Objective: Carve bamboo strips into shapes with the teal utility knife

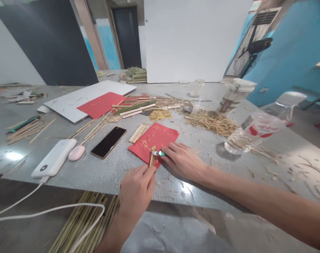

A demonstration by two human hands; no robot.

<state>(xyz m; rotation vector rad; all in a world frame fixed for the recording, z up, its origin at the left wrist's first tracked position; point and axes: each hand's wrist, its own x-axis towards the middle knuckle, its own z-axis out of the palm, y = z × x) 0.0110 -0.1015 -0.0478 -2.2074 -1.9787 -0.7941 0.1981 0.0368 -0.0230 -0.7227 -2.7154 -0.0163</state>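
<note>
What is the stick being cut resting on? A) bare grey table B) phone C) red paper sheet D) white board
C: the left hand holds the stick with its tip over the red paper sheet, where shavings lie, while the right hand sets a small knife against it.

Both hands close together, low and forward

The left hand point(137, 188) is curled with fingers pinched; the right hand point(182, 160) lies palm down, fingers closed, its forearm stretched out to the right.
</note>
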